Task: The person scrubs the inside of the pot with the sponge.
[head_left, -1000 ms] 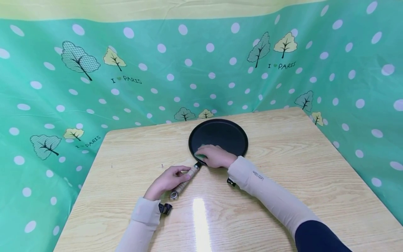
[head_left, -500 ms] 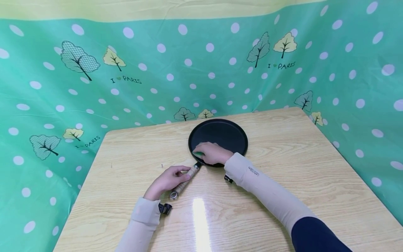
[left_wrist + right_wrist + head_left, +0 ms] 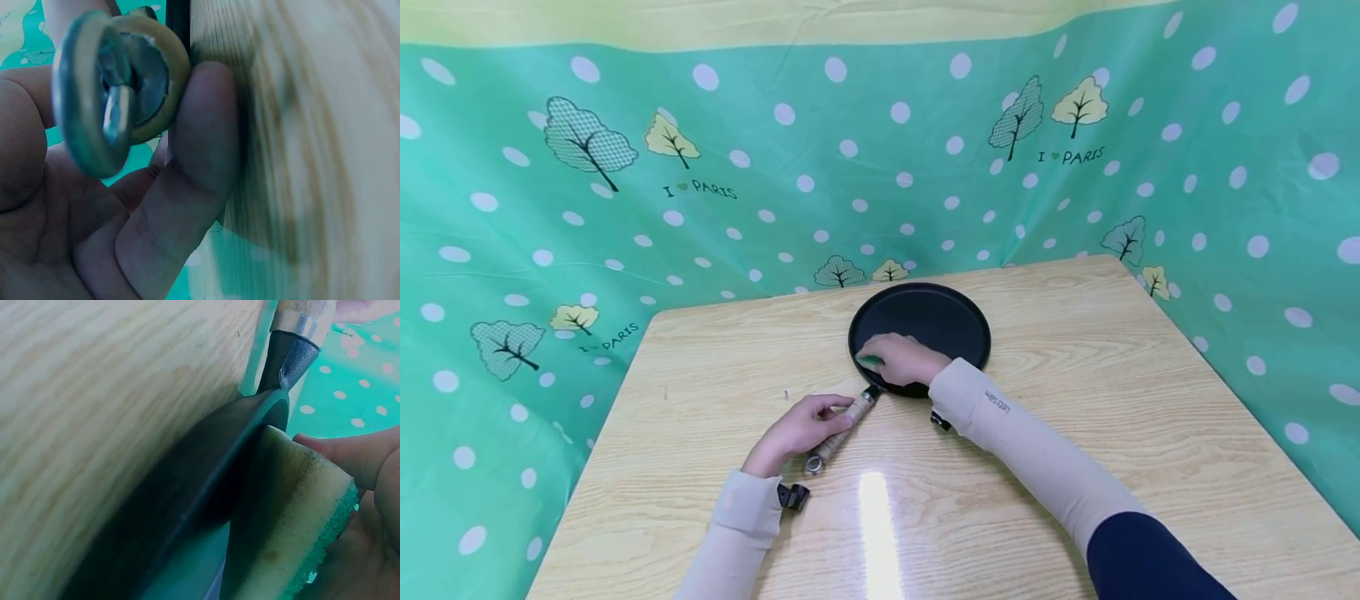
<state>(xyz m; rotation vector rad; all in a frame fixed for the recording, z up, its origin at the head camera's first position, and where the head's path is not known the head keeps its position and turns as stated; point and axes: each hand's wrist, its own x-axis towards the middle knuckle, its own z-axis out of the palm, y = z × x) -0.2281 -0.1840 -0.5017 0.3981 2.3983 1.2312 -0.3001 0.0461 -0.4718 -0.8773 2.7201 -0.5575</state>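
Note:
A round black flat pan (image 3: 936, 321) lies on the wooden table, its wood handle (image 3: 842, 429) pointing toward the near left. My left hand (image 3: 801, 429) grips that handle between thumb and fingers; the metal hanging ring (image 3: 81, 94) at its end shows large in the left wrist view. Over the pan's near-left part, my right hand (image 3: 901, 360) holds a sponge (image 3: 290, 512) with a pale yellow body and a green scouring side. In the right wrist view the sponge's yellow side faces the pan, right inside the rim near the handle joint.
The wooden table (image 3: 737, 358) reaches back to a green dotted curtain (image 3: 865, 167) printed with trees. Black camera mounts (image 3: 793, 497) sit at both wrists, over pale sleeves. A bright light reflection stretches across the table's near part.
My right hand has slid the sponge a little way up and left along the pan, away from the near rim. The left hand and the pan have stayed in place.

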